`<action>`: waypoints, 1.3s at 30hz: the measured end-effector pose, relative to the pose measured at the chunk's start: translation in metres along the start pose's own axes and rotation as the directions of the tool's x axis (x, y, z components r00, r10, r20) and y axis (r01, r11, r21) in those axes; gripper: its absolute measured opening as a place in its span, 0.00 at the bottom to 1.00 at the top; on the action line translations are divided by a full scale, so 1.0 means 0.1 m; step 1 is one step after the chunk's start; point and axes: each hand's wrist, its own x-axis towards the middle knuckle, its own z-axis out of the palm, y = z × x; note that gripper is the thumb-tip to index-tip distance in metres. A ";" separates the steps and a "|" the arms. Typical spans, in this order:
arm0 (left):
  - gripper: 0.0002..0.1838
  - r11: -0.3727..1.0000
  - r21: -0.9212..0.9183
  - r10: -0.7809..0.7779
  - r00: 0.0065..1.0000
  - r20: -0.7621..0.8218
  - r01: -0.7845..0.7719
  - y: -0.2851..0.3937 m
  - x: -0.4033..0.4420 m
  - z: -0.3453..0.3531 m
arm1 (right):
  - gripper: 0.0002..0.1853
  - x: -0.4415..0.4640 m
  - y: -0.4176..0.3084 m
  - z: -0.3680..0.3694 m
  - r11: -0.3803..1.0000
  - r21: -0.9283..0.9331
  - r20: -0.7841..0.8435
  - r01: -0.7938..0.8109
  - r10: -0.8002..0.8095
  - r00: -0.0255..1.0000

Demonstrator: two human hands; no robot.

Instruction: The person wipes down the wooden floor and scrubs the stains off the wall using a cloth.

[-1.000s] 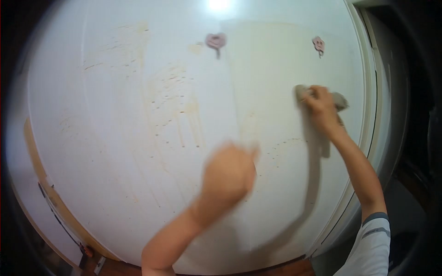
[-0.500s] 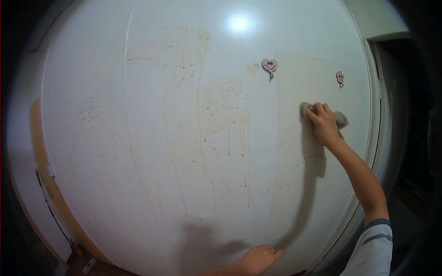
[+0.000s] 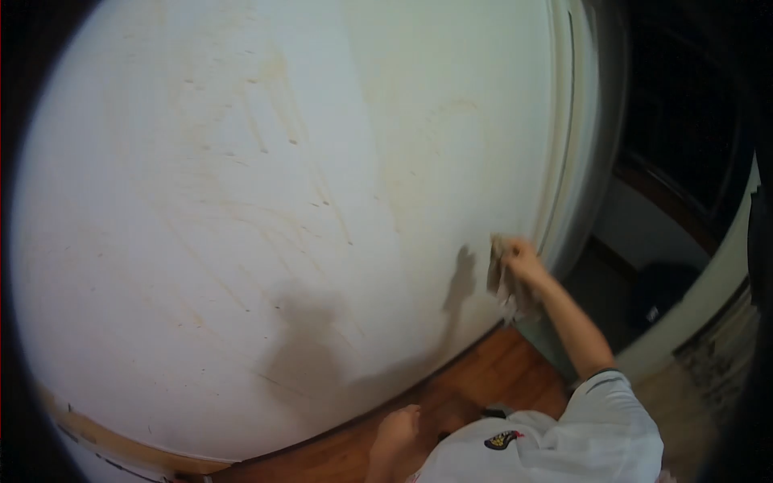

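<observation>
A crumpled grey-brown cloth [image 3: 497,270] hangs from my right hand [image 3: 522,262], whose fingers are pinched round its upper part. The hand is raised in front of the lower right part of a pale wall panel [image 3: 451,185], and the cloth looks held off the surface. Brown drips and specks [image 3: 262,145] mark the panel, mostly left of the cloth. Low in front of my body is my left hand [image 3: 396,431], its fingers loosely curled in, with nothing seen in them.
A wooden floor [image 3: 515,366] runs along the foot of the panel. To the right are a door frame [image 3: 560,121] and a dark opening with a dark object [image 3: 664,294] on its floor. A wooden strip [image 3: 145,439] lies at the lower left.
My view has tilted down and turned right. My right hand has come down with the cloth from the upper right of the panel, and the cloth now dangles. The heart hook is out of view.
</observation>
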 end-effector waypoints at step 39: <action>0.10 0.640 -0.322 0.615 0.213 0.759 -0.698 0.10 1.94 0.89 | 0.15 -5.61 1.04 1.29 -0.202 0.354 -0.457 -0.913 0.814 -0.358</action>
